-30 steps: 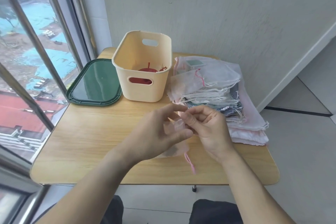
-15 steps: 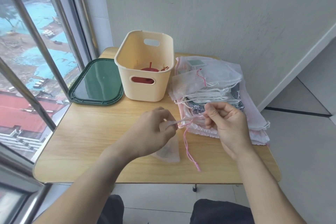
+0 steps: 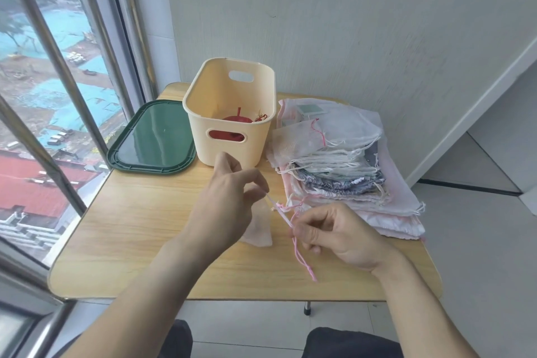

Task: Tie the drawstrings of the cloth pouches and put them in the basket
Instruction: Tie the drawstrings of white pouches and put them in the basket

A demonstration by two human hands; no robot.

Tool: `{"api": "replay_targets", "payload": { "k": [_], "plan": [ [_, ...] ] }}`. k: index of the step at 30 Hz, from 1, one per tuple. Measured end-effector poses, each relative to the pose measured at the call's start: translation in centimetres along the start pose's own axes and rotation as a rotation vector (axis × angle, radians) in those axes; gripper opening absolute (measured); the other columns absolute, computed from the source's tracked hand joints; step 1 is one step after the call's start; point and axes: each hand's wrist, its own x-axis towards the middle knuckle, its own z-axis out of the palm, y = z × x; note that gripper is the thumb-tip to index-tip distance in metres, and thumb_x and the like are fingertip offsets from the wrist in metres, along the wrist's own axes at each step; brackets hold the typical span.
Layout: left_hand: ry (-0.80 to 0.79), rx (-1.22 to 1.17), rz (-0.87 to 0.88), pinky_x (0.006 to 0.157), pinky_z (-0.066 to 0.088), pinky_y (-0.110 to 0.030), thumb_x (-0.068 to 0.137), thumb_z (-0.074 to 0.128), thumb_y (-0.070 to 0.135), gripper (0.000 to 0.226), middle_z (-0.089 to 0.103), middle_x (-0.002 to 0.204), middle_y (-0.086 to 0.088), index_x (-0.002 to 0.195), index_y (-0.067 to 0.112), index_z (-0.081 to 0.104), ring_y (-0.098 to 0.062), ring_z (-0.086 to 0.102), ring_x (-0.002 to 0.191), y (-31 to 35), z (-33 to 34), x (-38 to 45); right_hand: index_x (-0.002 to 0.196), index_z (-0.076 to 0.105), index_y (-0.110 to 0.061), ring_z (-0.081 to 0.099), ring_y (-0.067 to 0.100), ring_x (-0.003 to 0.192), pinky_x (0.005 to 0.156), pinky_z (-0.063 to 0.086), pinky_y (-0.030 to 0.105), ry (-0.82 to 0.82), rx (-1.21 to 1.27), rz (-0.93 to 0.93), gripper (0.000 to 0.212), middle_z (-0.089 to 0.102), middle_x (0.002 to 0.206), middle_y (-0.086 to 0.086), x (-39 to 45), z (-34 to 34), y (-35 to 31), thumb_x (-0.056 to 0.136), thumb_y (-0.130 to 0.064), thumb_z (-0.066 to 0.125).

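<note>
Pouch (image 3: 258, 227) hangs between left hand (image 3: 229, 206) and right hand (image 3: 334, 235), both pinching its drawstring (image 3: 283, 213)

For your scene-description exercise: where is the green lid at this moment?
In the head view, the green lid lies flat on the table's far left corner, between the window and the cream basket.

I see a sheer pink pouch (image 3: 258, 224) with pink drawstrings (image 3: 286, 213) just before the cream basket (image 3: 232, 125); untied pouches (image 3: 343, 166) are stacked right of it.
</note>
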Motion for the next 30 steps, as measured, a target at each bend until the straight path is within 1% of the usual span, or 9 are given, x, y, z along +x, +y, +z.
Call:
{"api": "replay_targets", "payload": {
  "k": [6, 10, 12, 14, 16, 18, 20, 23, 30],
  "plan": [
    [0.058, -0.171, -0.057, 0.047, 0.032, -0.02, 0.091, 0.068, 0.024, 0.011, 0.044, 0.043, 0.009, 0.085, 0.026, 0.077, -0.008, 0.043, 0.045, 0.7, -0.1, -0.1, 0.08, 0.078, -0.015, 0.061, 0.018, 0.059, 0.061, 0.051, 0.027, -0.002, 0.124, -0.125, 0.013, 0.064, 0.067, 0.007, 0.1, 0.7, -0.5, 0.089, -0.014, 0.068],
    [-0.043, -0.413, -0.128, 0.062, 0.055, -0.037, 0.093, 0.061, 0.019, 0.012, 0.068, 0.058, 0.002, 0.085, 0.021, 0.07, -0.016, 0.061, 0.057, 1.2, -0.3, -0.1, 0.082, 0.078, -0.014, 0.066, 0.02, 0.058, 0.07, 0.057, 0.042, -0.046, 0.116, -0.13, 0.017, 0.07, 0.069, 0.008, 0.2, 1.5, -0.6, 0.09, -0.006, 0.066],
    [-0.06, -0.457, -0.128, 0.066, 0.056, -0.041, 0.091, 0.062, 0.019, 0.008, 0.069, 0.064, -0.004, 0.084, 0.02, 0.067, -0.021, 0.064, 0.062, 1.3, -0.3, 0.0, 0.079, 0.079, -0.021, 0.066, 0.018, 0.058, 0.09, 0.051, 0.064, -0.075, 0.082, -0.133, 0.022, 0.071, 0.069, 0.005, 0.4, 1.9, -0.6, 0.09, -0.006, 0.067],
    [-0.052, -0.409, -0.1, 0.061, 0.05, -0.033, 0.088, 0.064, 0.018, 0.004, 0.064, 0.062, -0.005, 0.084, 0.02, 0.064, -0.014, 0.057, 0.057, 1.3, -0.3, -0.1, 0.078, 0.079, -0.023, 0.065, 0.016, 0.055, 0.094, 0.042, 0.073, -0.101, 0.08, -0.115, 0.023, 0.071, 0.069, 0.004, 0.6, 2.4, -0.5, 0.089, -0.006, 0.068],
    [-0.023, -0.296, -0.02, 0.058, 0.044, -0.027, 0.086, 0.062, 0.012, 0.009, 0.055, 0.06, 0.005, 0.089, 0.021, 0.062, -0.008, 0.051, 0.056, 1.1, -0.2, -0.4, 0.08, 0.08, -0.022, 0.065, 0.018, 0.052, 0.079, 0.052, 0.062, -0.087, 0.072, -0.091, 0.017, 0.071, 0.068, 0.006, 0.8, 3.1, -0.4, 0.086, -0.009, 0.072],
    [0.011, -0.173, 0.083, 0.057, 0.043, -0.023, 0.089, 0.059, 0.012, 0.016, 0.055, 0.063, 0.008, 0.1, 0.023, 0.061, -0.01, 0.055, 0.062, 1.0, -0.2, -0.7, 0.081, 0.079, -0.017, 0.065, 0.02, 0.049, 0.059, 0.051, 0.038, -0.039, 0.052, -0.072, 0.007, 0.07, 0.068, 0.009, 0.9, 3.5, -0.1, 0.083, -0.013, 0.075],
    [0.045, -0.05, 0.167, 0.057, 0.046, -0.026, 0.093, 0.055, 0.015, 0.027, 0.058, 0.067, 0.012, 0.117, 0.026, 0.061, -0.011, 0.058, 0.062, 0.9, -0.3, -0.8, 0.085, 0.078, -0.01, 0.065, 0.021, 0.05, 0.054, 0.05, 0.03, 0.011, 0.031, -0.075, 0.002, 0.07, 0.068, 0.01, 1.1, 3.5, 0.1, 0.085, -0.012, 0.077],
    [0.091, 0.071, 0.187, 0.059, 0.047, -0.034, 0.093, 0.055, 0.016, 0.037, 0.063, 0.075, 0.009, 0.128, 0.025, 0.059, -0.016, 0.06, 0.067, 0.8, -0.5, -0.7, 0.086, 0.077, -0.004, 0.062, 0.018, 0.053, 0.056, 0.051, 0.027, 0.126, -0.028, -0.111, 0.005, 0.068, 0.065, 0.004, 1.3, 3.3, 0.6, 0.087, -0.01, 0.076],
    [0.138, -0.088, 0.167, 0.064, 0.047, -0.014, 0.087, 0.071, 0.014, 0.021, 0.064, 0.071, 0.016, 0.105, 0.023, 0.064, 0.0, 0.06, 0.071, 1.1, -0.5, -0.6, 0.086, 0.079, -0.019, 0.062, 0.021, 0.07, 0.063, 0.051, 0.038, 0.531, -0.284, -0.361, 0.001, 0.065, 0.085, -0.002, 1.4, 3.3, 0.9, 0.087, -0.019, 0.079]
  ]
}}
